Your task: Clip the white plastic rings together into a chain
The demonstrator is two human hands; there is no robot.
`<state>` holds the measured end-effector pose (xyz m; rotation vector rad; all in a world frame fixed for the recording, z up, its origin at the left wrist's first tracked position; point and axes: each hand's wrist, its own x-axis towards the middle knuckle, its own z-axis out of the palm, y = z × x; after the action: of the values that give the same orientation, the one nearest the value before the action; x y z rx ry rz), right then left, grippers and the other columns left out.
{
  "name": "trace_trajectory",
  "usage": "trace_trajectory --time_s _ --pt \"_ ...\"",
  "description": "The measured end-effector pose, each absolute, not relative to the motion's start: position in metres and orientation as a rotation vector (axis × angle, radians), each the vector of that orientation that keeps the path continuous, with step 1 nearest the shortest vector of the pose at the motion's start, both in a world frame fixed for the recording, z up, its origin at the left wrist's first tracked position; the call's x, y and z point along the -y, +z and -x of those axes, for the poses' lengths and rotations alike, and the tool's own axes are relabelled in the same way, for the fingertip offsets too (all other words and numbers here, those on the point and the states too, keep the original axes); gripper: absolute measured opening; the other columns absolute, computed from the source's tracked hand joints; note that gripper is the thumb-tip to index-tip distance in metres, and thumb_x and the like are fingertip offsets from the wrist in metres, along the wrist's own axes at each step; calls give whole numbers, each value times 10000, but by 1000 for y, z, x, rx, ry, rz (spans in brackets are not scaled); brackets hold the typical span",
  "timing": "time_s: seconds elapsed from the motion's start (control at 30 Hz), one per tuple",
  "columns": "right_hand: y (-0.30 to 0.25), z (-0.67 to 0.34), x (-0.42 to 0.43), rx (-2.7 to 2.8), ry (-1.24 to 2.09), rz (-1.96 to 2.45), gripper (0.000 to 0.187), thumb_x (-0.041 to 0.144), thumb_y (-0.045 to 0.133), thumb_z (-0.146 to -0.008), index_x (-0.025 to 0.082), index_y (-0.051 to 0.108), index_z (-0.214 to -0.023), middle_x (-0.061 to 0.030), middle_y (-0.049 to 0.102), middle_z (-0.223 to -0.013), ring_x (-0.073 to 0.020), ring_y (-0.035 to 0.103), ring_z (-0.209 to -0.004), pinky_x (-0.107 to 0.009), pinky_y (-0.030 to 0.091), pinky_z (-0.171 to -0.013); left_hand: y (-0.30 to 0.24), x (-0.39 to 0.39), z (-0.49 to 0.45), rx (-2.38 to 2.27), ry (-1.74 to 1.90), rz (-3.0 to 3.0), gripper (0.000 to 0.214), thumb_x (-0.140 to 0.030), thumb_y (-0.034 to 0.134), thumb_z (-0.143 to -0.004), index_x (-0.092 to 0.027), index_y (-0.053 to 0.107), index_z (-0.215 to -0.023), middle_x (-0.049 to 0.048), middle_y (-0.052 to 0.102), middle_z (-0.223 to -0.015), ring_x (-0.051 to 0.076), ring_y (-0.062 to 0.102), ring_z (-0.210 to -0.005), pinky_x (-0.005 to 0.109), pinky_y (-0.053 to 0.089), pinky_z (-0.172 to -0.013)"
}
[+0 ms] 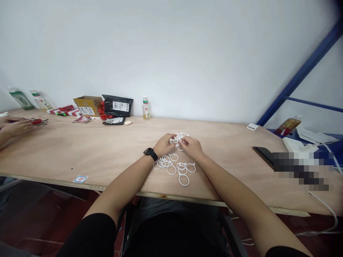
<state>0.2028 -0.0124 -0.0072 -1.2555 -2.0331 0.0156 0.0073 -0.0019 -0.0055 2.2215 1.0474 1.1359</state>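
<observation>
My left hand [164, 145] and right hand [192, 147] are both closed, fingers pinching a tangled bunch of white plastic rings [178, 140] just above the table, the two hands nearly touching. Which ring each hand grips is hidden. A black smartwatch [150, 154] sits on my left wrist. Directly below my hands, loose white rings [171, 166] lie on the plywood tabletop [107, 153], several overlapping, near the front edge. At far left of the frame, another person's hand [14, 128] rests beside a small red object [36, 121]. Along the wall, upper left of centre: cardboard box [87, 105], black mailer bag [118, 106], small plastic bottle [146, 110]. Right of frame, a black phone [264, 156], partly pixelated.
</observation>
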Motion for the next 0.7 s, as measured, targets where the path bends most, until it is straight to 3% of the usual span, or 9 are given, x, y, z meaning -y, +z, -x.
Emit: trace_trajectory --time_s 0.17,0.33,0.43,0.53,0.7 --pt "-7 -215 3 1972 32 1469 266 345 668 -775 251 686 -1024 9 659 -678 -163 576 -601 -263 350 -555 1 4 3 -1097 680 -2418 179 -291 642 -702 -156 701 -804 28 658 -769 144 575 -693 243 435 -656" --pt "-8 -211 7 2042 121 1358 211 335 596 -834 238 699 -991 4 673 -691 -154 594 -625 -255 382 -579 -1 6 2 -1037 418 -2407 84 -217 624 -664 -158 669 -705 -6 630 -656 114 541 -592 214 384 -568" --pt "-7 -206 12 2145 190 1210 195 345 591 -848 239 709 -961 -8 696 -741 -154 602 -657 -253 401 -604 -1 6 0 -1071 536 -2471 88 -184 572 -703 -157 654 -718 14 641 -707 125 544 -638 224 390 -605" --pt "-6 -202 16 2220 242 1123 198 361 587 -859 246 711 -963 -14 708 -783 -150 597 -666 -247 392 -603 1 7 -2 -1133 739 -2425 143 -245 535 -796 -168 642 -850 20 647 -756 138 546 -673 234 388 -616" --pt "-6 -201 16 2160 355 1149 230 396 564 -869 202 687 -868 -6 671 -673 -133 559 -592 -233 369 -567 -2 5 -5 -1014 975 -2245 139 -270 572 -816 -164 626 -887 -1 629 -745 107 509 -635 219 389 -614"
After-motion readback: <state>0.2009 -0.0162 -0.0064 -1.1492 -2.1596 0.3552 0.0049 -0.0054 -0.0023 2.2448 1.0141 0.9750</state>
